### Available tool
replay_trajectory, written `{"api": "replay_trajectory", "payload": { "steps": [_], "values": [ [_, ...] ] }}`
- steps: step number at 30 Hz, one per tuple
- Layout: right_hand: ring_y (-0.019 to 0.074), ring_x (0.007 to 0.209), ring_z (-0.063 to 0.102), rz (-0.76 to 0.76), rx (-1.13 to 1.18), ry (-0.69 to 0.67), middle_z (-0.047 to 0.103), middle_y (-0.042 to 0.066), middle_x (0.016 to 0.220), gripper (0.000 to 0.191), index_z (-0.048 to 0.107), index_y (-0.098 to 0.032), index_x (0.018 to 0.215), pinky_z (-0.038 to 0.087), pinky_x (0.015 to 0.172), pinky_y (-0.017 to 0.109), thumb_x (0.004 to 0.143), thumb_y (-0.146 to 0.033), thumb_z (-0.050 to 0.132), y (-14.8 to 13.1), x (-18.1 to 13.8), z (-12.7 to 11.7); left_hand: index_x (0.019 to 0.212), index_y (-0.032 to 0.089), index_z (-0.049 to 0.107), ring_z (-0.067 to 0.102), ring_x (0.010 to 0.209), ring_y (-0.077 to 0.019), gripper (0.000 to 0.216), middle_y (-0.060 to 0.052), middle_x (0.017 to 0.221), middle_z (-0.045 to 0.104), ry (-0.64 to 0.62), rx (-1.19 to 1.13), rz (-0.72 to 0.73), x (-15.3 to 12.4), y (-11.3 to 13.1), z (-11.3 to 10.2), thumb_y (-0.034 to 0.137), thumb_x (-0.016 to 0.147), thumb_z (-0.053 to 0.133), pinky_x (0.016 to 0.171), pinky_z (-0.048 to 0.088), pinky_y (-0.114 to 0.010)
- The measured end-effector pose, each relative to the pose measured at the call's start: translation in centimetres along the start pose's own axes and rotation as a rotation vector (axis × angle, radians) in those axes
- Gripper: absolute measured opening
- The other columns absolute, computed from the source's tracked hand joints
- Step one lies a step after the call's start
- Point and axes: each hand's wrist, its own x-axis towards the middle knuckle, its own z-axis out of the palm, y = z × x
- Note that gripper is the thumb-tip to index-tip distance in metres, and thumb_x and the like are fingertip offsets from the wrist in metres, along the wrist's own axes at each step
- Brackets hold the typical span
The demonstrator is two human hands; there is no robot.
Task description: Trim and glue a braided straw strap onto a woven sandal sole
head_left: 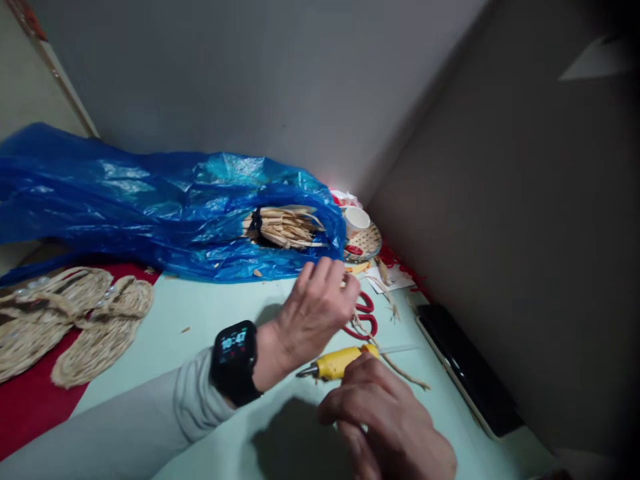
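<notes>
My left hand (320, 303), with a black watch (234, 360) on the wrist, is above the table with its fingers curled in. Its fingertips are beside the red-handled scissors (367, 325); what they pinch is hidden. A thin straw cord (405, 375) trails from near that hand toward the right. My right hand (387, 420) is lower in view, curled closed, and its contents cannot be seen. Just beyond it lies a yellow tool (340, 362), apparently a glue gun, with a dark metal tip and a pale rod out the back.
A blue plastic bag (165, 200) holds a tied bundle of dried straw (287, 227). Woven straw sandals (105, 333) rest on red cloth (40, 417) at left. A white cup (357, 220), a patterned dish (367, 241) and a black flat object (470, 373) stand along the walls.
</notes>
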Motion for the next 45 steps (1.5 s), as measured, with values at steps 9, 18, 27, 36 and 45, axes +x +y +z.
{"api": "replay_trajectory", "payload": {
  "steps": [9,18,27,36,45],
  "values": [
    [0.0091,0.035,0.042,-0.255,-0.255,-0.041,0.044,-0.007,0.043,0.040,0.055,-0.023,0.065,0.026,0.037,0.028,0.103,-0.016,0.046,1.1,0.5,-0.7,0.093,0.024,0.068,0.066,0.094,-0.0289,0.010,-0.006,0.099,0.073,0.212,-0.457,-0.580,1.9,-5.5,-3.4,0.026,0.086,0.061,0.087,0.050,-0.041],
    [0.0178,0.067,0.069,0.052,-0.427,-0.411,0.070,0.003,0.082,0.016,0.057,-0.021,0.106,0.051,0.060,0.027,0.103,-0.012,0.044,7.6,-3.3,-10.6,0.087,0.021,0.077,0.067,0.082,-0.0181,0.038,-0.002,0.090,0.074,0.239,-1.043,-1.014,0.6,-5.8,-4.0,0.038,0.056,0.091,0.068,0.055,-0.021],
    [0.0323,0.099,0.067,0.332,-0.529,-0.795,0.072,0.015,0.107,0.015,0.068,-0.015,0.109,0.054,0.084,0.043,0.100,-0.013,0.057,10.3,0.1,-11.4,0.087,0.020,0.076,0.067,0.063,-0.0159,0.037,-0.003,0.078,0.073,0.295,-1.233,-1.230,-0.5,-5.1,-4.3,0.014,0.054,0.092,0.053,0.060,-0.020],
    [0.0241,0.098,0.063,0.267,-0.451,-0.901,0.070,0.008,0.105,0.019,0.070,-0.020,0.099,0.043,0.090,0.038,0.102,-0.012,0.053,11.4,1.3,-11.5,0.095,0.021,0.073,0.074,0.063,-0.0189,0.033,-0.005,0.083,0.076,0.361,-1.215,-1.373,-0.4,-4.3,-5.4,-0.001,0.070,0.069,0.054,0.066,-0.026],
    [0.0197,0.087,0.066,0.267,-0.432,-0.947,0.074,0.007,0.099,0.016,0.069,-0.018,0.096,0.042,0.083,0.033,0.100,-0.011,0.055,11.9,2.5,-11.9,0.090,0.021,0.074,0.072,0.055,-0.0185,0.031,-0.003,0.079,0.073,0.361,-1.228,-1.383,-0.3,-5.0,-6.0,-0.001,0.070,0.066,0.049,0.065,-0.027]
  ]
}}
